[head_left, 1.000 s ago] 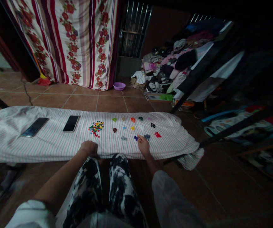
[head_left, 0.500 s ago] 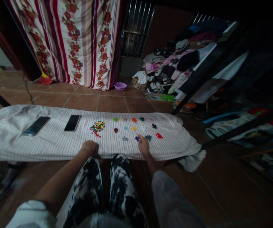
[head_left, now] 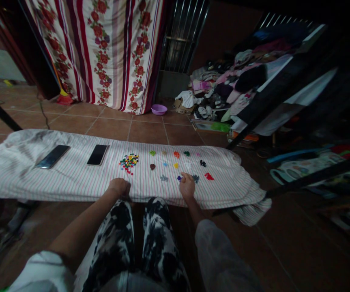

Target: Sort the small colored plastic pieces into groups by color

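My right hand (head_left: 187, 187) is over the near side of the cloth, between a purple pile (head_left: 179, 178) and a dark grey pile (head_left: 196, 179) of tiny pieces. Its index finger and thumb come close together, the other fingers curled; anything between them is too small to make out. My left hand (head_left: 119, 187) rests as a fist on the cloth's near edge, its inside hidden. Just beyond it lies a mixed heap of coloured pieces (head_left: 129, 162). Small single-colour piles spread to the right, among them brown (head_left: 153, 166), yellow (head_left: 176, 165), black (head_left: 203, 163) and red (head_left: 209, 176).
A striped cloth (head_left: 80, 182) covers the low surface before my knees. Two phones, one dark (head_left: 53, 156) and one with a light edge (head_left: 97, 155), lie at left. Beyond are a purple basin (head_left: 159, 109), a floral curtain (head_left: 114, 52) and heaped clothes (head_left: 223, 87).
The view has shifted slightly, so the cloth and piles appear farther right. Both hands stay nearly in place relative to the cloth, with the right hand still beside the purple pile.
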### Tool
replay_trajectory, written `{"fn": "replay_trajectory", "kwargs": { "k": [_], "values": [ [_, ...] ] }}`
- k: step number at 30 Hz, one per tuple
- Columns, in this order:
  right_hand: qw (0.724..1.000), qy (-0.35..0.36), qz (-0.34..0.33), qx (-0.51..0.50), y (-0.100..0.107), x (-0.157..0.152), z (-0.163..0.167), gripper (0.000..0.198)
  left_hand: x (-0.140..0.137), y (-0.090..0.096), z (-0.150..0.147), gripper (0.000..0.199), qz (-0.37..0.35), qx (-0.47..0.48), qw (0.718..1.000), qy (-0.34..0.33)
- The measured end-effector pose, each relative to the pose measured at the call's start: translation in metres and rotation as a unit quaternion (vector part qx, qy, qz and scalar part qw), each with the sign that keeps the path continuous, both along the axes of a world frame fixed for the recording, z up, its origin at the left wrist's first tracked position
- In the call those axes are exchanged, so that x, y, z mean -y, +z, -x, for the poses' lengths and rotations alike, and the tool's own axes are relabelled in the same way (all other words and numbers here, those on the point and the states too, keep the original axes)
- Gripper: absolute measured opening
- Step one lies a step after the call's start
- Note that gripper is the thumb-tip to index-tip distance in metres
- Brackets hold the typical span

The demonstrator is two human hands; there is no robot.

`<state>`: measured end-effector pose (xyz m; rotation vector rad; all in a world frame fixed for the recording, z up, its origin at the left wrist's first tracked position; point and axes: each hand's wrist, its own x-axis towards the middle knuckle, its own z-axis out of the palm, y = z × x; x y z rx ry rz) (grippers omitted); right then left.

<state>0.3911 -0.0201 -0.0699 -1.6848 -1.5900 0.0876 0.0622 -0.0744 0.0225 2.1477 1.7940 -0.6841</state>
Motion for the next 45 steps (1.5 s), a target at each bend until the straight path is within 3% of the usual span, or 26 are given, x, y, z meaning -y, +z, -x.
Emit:
{"fn": "replay_trajectory", "kwargs": {
  "k": [4,9,17,22,29,45],
  "values": [
    [0.999,0.001,-0.034,0.012,0.008,-0.001,0.015,0.039,-0.001,0.002,-0.001,0.031,0.006,0.003,1.000,-0.001],
    [0.995,0.092,-0.045,0.007,0.018,-0.004,0.050,0.039,-0.003,0.006,-0.003,0.035,0.014,0.008,1.000,-0.005],
    [0.963,0.269,0.027,0.006,0.021,-0.011,0.130,0.038,-0.002,0.012,-0.004,0.036,0.011,0.014,1.000,0.005],
    [0.939,0.332,0.085,0.028,0.024,-0.009,0.173,0.033,0.000,0.017,-0.006,0.033,0.012,0.017,1.000,0.006],
    [0.936,0.300,0.162,0.090,0.031,-0.001,0.209,0.023,0.000,0.017,-0.007,0.033,0.011,0.013,1.000,0.010],
    [0.960,0.247,0.124,0.043,0.021,0.008,0.205,0.015,-0.001,0.015,-0.006,0.032,0.006,0.004,1.000,-0.012]
  ]
}}
